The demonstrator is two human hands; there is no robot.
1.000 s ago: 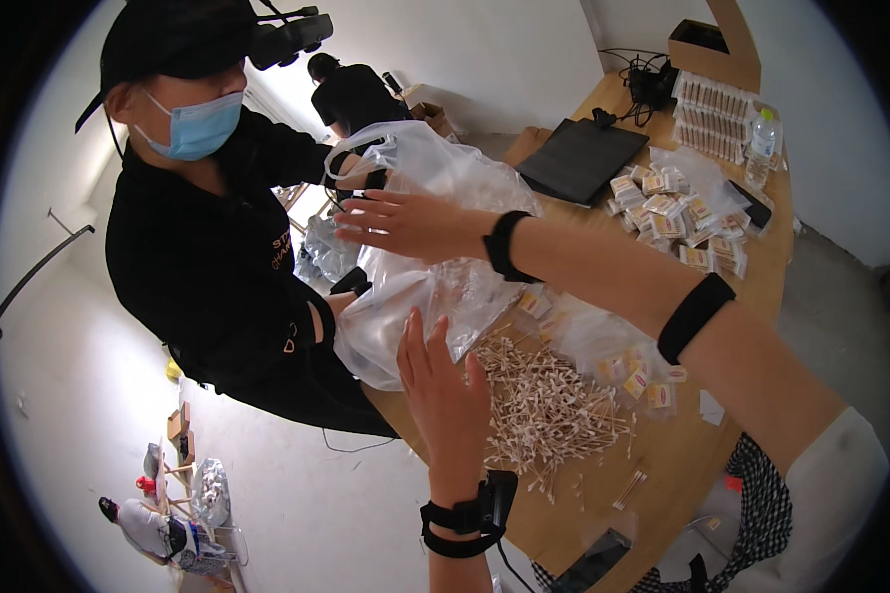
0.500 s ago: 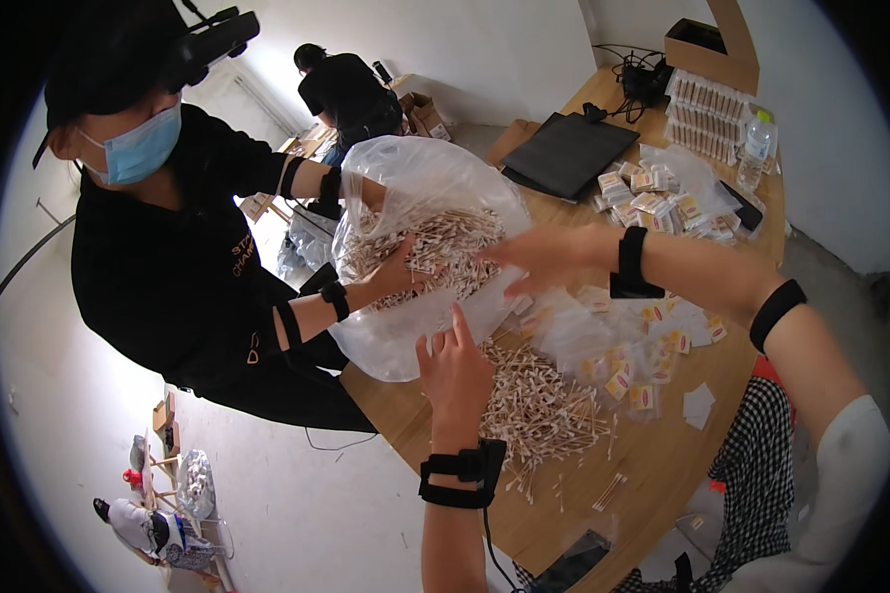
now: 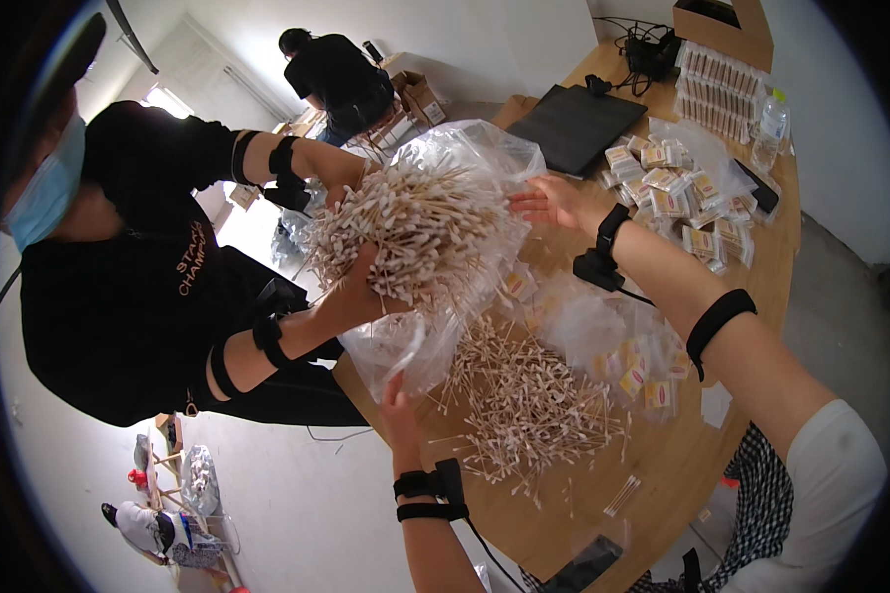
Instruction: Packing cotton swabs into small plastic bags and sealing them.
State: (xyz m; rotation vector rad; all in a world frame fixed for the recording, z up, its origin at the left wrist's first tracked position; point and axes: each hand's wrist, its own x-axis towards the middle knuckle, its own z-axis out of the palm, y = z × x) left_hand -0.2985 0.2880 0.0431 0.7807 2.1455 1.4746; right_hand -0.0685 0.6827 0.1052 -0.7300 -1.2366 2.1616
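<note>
A co-worker's two hands [image 3: 351,287] lift a large bundle of cotton swabs [image 3: 415,227] out of a clear plastic bag [image 3: 396,341]. My left hand [image 3: 400,420] is below the bundle, its fingers closed on the lower rim of the bag. On the far right side of the bag, my right hand [image 3: 559,203] reaches in with fingers stretched out beside the plastic; whether they touch it is hard to make out. A loose pile of cotton swabs [image 3: 534,405] lies on the wooden table [image 3: 653,504] between my forearms.
Small packets [image 3: 672,193] and plastic sachets [image 3: 613,346] cover the table's right side. Behind them are a black folder [image 3: 578,128], a bottle [image 3: 769,128], packed swab rows [image 3: 717,94] and a cardboard box [image 3: 727,35]. The co-worker [image 3: 138,267] stands at the left.
The co-worker has raised the swabs out of the bag, which has sunk and folded. My left hand moved down-left to the bag's rim; my right hand drew back, up and to the right.
</note>
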